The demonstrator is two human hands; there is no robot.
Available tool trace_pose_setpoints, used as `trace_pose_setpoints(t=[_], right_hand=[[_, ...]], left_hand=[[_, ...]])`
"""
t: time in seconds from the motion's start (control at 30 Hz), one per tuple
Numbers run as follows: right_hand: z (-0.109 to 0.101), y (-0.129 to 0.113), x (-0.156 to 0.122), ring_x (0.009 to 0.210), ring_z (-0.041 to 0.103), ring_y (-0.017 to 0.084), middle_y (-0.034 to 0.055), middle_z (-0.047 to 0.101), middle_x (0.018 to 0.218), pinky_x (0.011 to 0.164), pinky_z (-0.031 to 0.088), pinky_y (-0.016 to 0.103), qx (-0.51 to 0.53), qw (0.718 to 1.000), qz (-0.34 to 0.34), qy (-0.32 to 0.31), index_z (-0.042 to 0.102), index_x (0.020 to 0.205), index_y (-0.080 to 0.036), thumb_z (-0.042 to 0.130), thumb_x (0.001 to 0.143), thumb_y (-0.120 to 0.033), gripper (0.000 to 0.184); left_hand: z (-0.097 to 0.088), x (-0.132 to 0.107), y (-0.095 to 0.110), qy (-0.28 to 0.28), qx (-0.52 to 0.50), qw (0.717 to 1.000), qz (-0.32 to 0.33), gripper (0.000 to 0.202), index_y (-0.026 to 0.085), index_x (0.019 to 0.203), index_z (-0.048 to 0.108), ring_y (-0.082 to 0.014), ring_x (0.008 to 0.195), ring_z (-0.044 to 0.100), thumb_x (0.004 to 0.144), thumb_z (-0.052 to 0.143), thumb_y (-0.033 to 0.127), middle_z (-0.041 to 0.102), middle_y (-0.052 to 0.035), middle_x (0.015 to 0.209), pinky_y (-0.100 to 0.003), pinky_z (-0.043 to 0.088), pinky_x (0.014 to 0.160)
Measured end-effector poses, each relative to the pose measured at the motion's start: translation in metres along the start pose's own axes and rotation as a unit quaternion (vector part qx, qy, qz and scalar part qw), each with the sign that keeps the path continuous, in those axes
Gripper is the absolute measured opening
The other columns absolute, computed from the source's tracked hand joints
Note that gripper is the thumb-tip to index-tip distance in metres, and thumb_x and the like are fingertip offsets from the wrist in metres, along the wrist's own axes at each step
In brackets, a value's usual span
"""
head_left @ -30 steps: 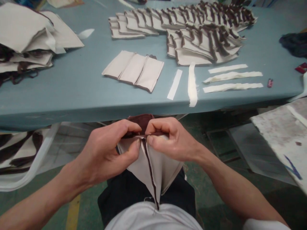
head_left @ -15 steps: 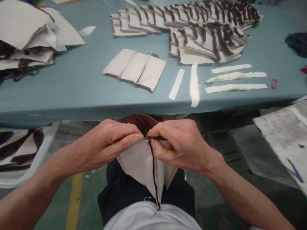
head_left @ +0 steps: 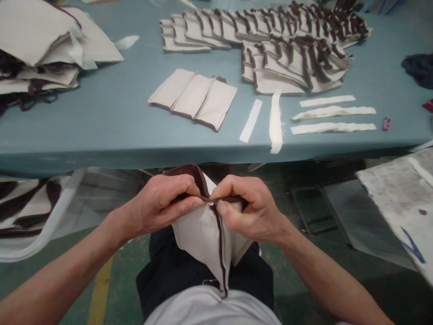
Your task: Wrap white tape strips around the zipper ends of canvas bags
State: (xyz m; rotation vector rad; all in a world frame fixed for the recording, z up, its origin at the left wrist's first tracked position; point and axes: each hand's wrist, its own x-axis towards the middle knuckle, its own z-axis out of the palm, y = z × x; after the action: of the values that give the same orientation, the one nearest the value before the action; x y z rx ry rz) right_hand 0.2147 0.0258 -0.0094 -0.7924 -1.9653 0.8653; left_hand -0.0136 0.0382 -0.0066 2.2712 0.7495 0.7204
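Above my lap I hold a cream fabric piece [head_left: 199, 230] with dark brown edging; its kind I cannot make out. My left hand [head_left: 169, 198] pinches the brown edge to the left of a seam, thumb on top. Just right of that seam, my right hand [head_left: 241, 205] pinches the same edge between thumb and forefinger. The two thumbs nearly meet at the top of the seam. A dark brown strip runs down the seam toward my shirt. Behind my hands a brown flap [head_left: 189, 174] of the piece curls up. My fingers hide part of the edge.
On the blue-green table [head_left: 111, 126] lie a folded cream panel [head_left: 192, 97], several pale strips [head_left: 333, 128], overlapping rows of cream-and-brown pieces [head_left: 291, 63] and a stack [head_left: 37, 40] at left. A white bin [head_left: 67, 216] stands low left; a stained board [head_left: 399, 194] juts in at right.
Both hands stay pinched on the brown edge, slightly lower and with the right wrist drawn inward. The brown flap behind them has folded leftward, showing cream fabric. The camera view has shifted a little.
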Motion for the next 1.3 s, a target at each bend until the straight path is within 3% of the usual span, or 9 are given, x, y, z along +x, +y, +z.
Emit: trace_pose_setpoints(t=[0.13, 0.27, 0.43, 0.67, 0.83, 1.07, 1.2, 1.3], right_hand=[[-0.007, -0.002, 0.002, 0.056, 0.056, 0.011, -0.003, 0.067, 0.064, 0.057, 0.041, 0.025, -0.136, 0.984, -0.116, -0.005, 0.067, 0.084, -0.019, 0.056, 0.082, -0.005, 0.018], [-0.011, -0.007, 0.004, 0.057, 0.057, 0.012, -0.0011, 0.072, 0.068, 0.059, 0.042, 0.028, -0.224, 0.962, -0.158, -0.019, 0.067, 0.088, -0.019, 0.059, 0.09, -0.005, 0.016], [-0.012, -0.01, 0.003, 0.061, 0.058, 0.014, -0.0006, 0.073, 0.069, 0.061, 0.041, 0.031, -0.289, 0.943, -0.163, -0.04, 0.067, 0.086, -0.02, 0.055, 0.101, -0.014, 0.02], [-0.02, -0.004, -0.001, 0.066, 0.062, 0.015, 0.0018, 0.073, 0.077, 0.065, 0.043, 0.028, -0.186, 0.976, -0.07, -0.089, 0.065, 0.09, -0.018, 0.062, 0.1, -0.021, 0.011], [-0.02, -0.002, 0.0, 0.069, 0.063, 0.015, 0.0015, 0.074, 0.08, 0.068, 0.044, 0.029, -0.152, 0.98, -0.06, -0.112, 0.065, 0.092, -0.018, 0.059, 0.101, -0.019, 0.011], [-0.025, -0.021, 0.0, 0.077, 0.065, 0.019, 0.0048, 0.076, 0.085, 0.074, 0.046, 0.034, -0.234, 0.957, -0.093, -0.145, 0.068, 0.099, -0.016, 0.05, 0.103, -0.016, 0.019], [-0.023, -0.019, 0.001, 0.072, 0.062, 0.018, 0.004, 0.074, 0.081, 0.07, 0.043, 0.033, -0.165, 0.975, -0.083, -0.127, 0.066, 0.094, -0.018, 0.047, 0.102, -0.024, 0.021], [-0.011, -0.009, 0.001, 0.059, 0.053, 0.015, 0.0005, 0.064, 0.066, 0.063, 0.036, 0.033, -0.13, 0.985, -0.088, -0.077, 0.061, 0.077, -0.02, 0.04, 0.108, -0.032, 0.039]], left_hand=[[-0.011, 0.003, 0.005, -0.066, -0.012, 0.998, -0.01, 0.016, 0.019, 0.093, 0.063, -0.0144, 0.074, 0.063, 0.104, 0.054, 0.024, 0.069, -0.0015, 0.084, -0.022, 0.046, 0.069], [-0.019, 0.01, 0.013, -0.102, -0.014, 0.995, -0.016, 0.03, 0.019, 0.094, 0.064, -0.0163, 0.079, 0.063, 0.11, 0.04, 0.028, 0.069, -0.0028, 0.087, -0.024, 0.048, 0.076], [-0.017, 0.017, 0.02, -0.103, 0.048, 0.993, -0.009, 0.038, 0.021, 0.074, 0.05, -0.0127, 0.059, 0.049, 0.11, 0.04, 0.026, 0.054, 0.0035, 0.066, -0.024, 0.039, 0.059], [0.002, 0.007, 0.012, -0.008, 0.183, 0.978, 0.104, 0.035, 0.021, 0.074, 0.052, -0.0126, 0.05, 0.049, 0.108, 0.044, 0.018, 0.056, 0.0029, 0.062, -0.029, 0.033, 0.051], [0.006, 0.001, 0.004, 0.019, 0.169, 0.977, 0.126, 0.021, 0.017, 0.088, 0.063, -0.014, 0.054, 0.059, 0.107, 0.055, 0.023, 0.065, 0.0, 0.066, -0.028, 0.04, 0.053], [0.0, 0.003, 0.025, -0.025, 0.183, 0.981, 0.059, 0.029, 0.02, 0.075, 0.057, -0.0146, 0.055, 0.053, 0.104, 0.053, 0.022, 0.056, 0.0022, 0.063, -0.032, 0.036, 0.056], [0.008, 0.003, 0.042, 0.034, 0.189, 0.981, 0.018, 0.033, 0.022, 0.067, 0.048, -0.0121, 0.051, 0.042, 0.099, 0.054, 0.018, 0.049, 0.0047, 0.058, -0.032, 0.03, 0.053], [0.02, 0.006, 0.052, 0.073, 0.092, 0.993, -0.01, 0.036, 0.022, 0.063, 0.039, -0.0091, 0.048, 0.034, 0.092, 0.052, 0.008, 0.041, 0.0078, 0.054, -0.028, 0.027, 0.048]])
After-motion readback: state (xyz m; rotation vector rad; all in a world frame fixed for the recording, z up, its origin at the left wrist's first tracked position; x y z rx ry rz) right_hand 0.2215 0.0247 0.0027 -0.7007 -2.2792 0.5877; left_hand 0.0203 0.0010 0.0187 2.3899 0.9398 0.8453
